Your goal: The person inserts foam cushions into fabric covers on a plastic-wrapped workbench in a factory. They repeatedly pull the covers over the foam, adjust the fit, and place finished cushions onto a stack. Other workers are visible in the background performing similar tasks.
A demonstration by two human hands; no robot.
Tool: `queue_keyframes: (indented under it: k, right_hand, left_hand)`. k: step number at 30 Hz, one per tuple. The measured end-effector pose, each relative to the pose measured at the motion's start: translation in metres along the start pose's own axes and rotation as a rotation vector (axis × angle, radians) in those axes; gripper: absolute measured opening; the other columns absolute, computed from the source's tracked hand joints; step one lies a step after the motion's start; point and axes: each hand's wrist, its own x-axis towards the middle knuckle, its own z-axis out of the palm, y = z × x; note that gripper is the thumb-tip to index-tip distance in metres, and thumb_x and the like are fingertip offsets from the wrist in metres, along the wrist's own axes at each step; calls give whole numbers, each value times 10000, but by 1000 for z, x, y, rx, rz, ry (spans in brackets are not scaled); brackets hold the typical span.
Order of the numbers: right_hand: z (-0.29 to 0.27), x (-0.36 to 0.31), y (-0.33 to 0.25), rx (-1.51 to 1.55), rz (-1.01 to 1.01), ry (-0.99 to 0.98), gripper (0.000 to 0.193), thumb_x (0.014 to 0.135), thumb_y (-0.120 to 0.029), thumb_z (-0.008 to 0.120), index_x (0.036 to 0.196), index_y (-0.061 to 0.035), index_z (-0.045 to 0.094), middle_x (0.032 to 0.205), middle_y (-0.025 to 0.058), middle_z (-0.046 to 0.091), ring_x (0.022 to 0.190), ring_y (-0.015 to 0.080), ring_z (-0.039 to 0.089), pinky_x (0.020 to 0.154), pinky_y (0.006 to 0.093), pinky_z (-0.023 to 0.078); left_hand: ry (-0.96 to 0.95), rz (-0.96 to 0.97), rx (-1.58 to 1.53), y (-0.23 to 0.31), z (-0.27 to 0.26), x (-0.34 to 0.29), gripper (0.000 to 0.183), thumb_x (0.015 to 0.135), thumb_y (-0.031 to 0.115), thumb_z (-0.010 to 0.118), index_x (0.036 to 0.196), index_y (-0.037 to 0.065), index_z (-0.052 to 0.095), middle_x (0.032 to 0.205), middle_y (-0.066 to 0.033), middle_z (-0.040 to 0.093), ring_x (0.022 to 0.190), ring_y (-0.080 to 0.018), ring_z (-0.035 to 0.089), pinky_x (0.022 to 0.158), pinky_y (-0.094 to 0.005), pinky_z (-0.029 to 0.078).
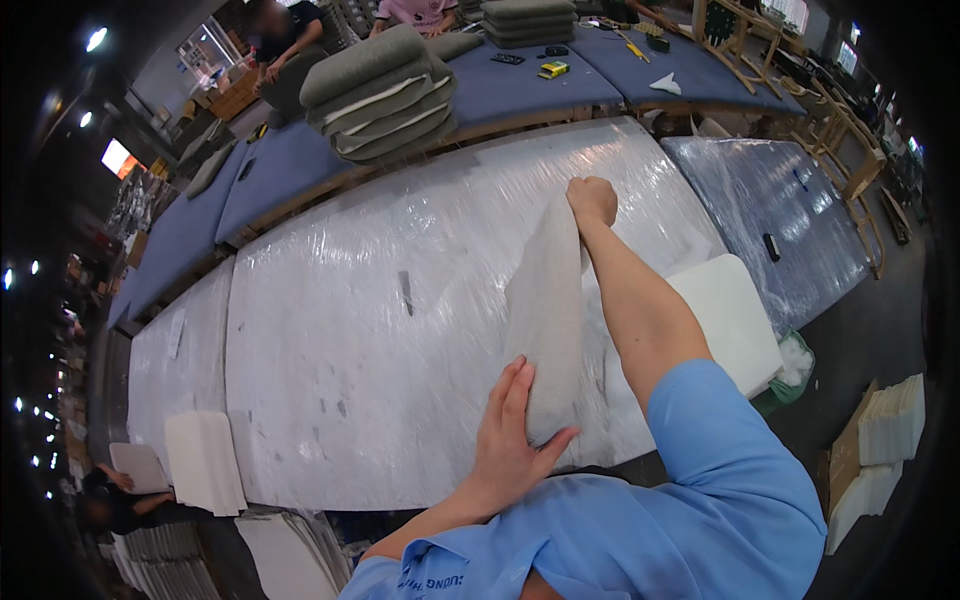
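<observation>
A light grey fabric-covered seat cushion [548, 320] stands tilted on its edge on the plastic-wrapped table [350, 350] in front of me. My right hand [594, 201] is closed on the cushion's far end, fingers curled into a fist. At its near end my left hand [508, 432] lies against the side with fingers stretched out and thumb spread around the near corner. A white foam pad [725, 320] lies right of the cushion, partly behind my right forearm.
Across the table, a blue-topped workbench [520, 95] carries a stack of dark grey cushions [385, 95] and a yellow box [553, 70]. People work beyond it and at lower left. White pads [203, 462] lie at the left. Wooden chair frames [745, 45] stand at the far right.
</observation>
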Motion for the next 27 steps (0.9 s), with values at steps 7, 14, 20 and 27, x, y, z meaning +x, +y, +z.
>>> queue_keyframes:
  k: [7, 14, 20, 27]
  right_hand:
    - [-43, 12, 36, 67, -327, 326, 360, 918, -396, 660, 990, -51, 734, 1024, 166, 735, 985, 362, 702, 885, 448, 543]
    - [-58, -176, -11, 768, -1182, -267, 246, 996, -228, 595, 935, -17, 706, 938, 142, 722, 869, 316, 671, 840, 419, 517]
    - [-68, -92, 27, 532, -1250, -186, 422, 1026, -283, 454, 867, 19, 704, 884, 154, 718, 841, 290, 653, 808, 382, 494]
    - [-65, -90, 42, 731, -910, -170, 355, 982, -204, 460, 831, 29, 682, 807, 136, 668, 794, 238, 615, 764, 335, 456]
  left_hand:
    - [74, -4, -45, -7, 5, 25, 794, 805, 128, 842, 1478, -30, 451, 1356, -241, 606, 1220, -360, 644, 1023, -402, 514]
    - [121, -183, 35, -24, -38, 66, 742, 804, 171, 854, 1431, 6, 492, 1275, -206, 667, 1180, -305, 676, 994, -396, 531]
    - [-7, -251, -5, -35, -32, 66, 805, 757, 279, 917, 1386, 17, 489, 1253, -203, 669, 1149, -329, 686, 947, -418, 555]
    - [225, -259, 329, -122, -27, -16, 704, 714, 337, 942, 1256, 40, 606, 1105, -164, 702, 975, -357, 704, 805, -417, 566]
